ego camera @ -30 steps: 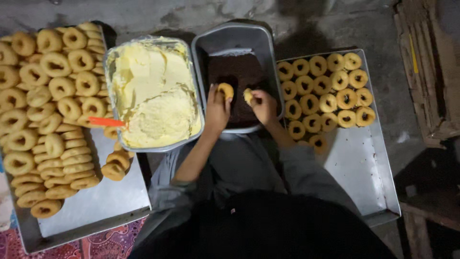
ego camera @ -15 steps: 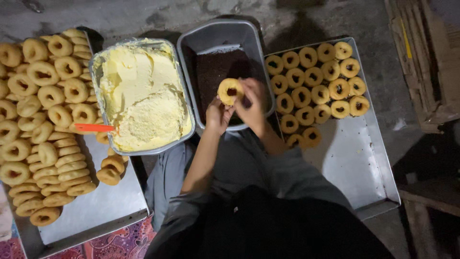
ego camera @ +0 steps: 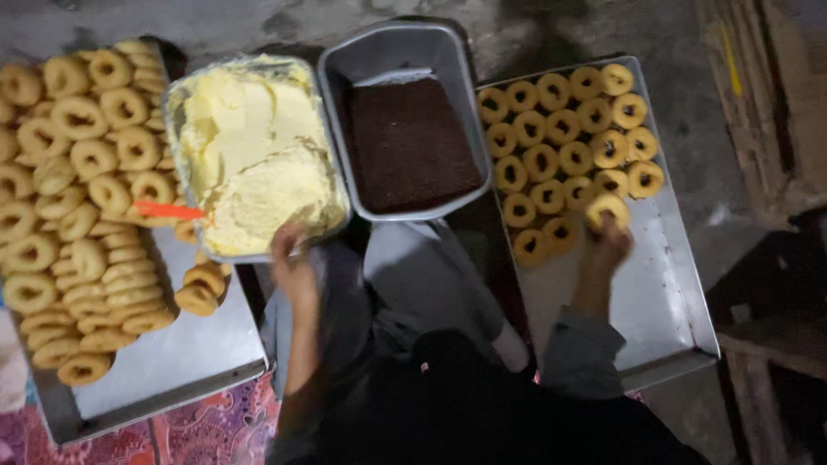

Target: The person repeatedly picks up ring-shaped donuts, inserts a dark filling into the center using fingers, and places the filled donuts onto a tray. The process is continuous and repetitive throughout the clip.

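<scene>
Nearest the camera a dark lap is seen, with both forearms reaching outward from it. The left hand (ego camera: 289, 258) is rested at the near rim of the cream tub (ego camera: 194, 82), fingers curled loosely at its edge; whether anything is pinched cannot be told, as the hand is blurred. The right hand (ego camera: 607, 245) is stretched to the right tray (ego camera: 663, 284); a ring (ego camera: 608, 209) is pinched at its fingertips and held just at the near end of the rows, touching or nearly touching the tray, where the next free place is found.

The tub and the dark pan (ego camera: 405, 52) are set side by side straight ahead, within equal reach of either hand, so that filling and coating are both kept close; the pan holds a flat brown layer. An orange spatula (ego camera: 168, 210) is laid across the tub's left rim, handle outward over the left tray (ego camera: 172, 362), where it can be taken up easily.

On the left tray plain rings (ego camera: 77, 164) are heaped loosely and stacked on edge; a few (ego camera: 200, 288) are set apart near the tub, closest to the left hand. On the right tray the finished rings (ego camera: 564, 129) are laid flat in tidy rows, filled from the far end toward the lap, so the bare metal is left nearest the person.
</scene>
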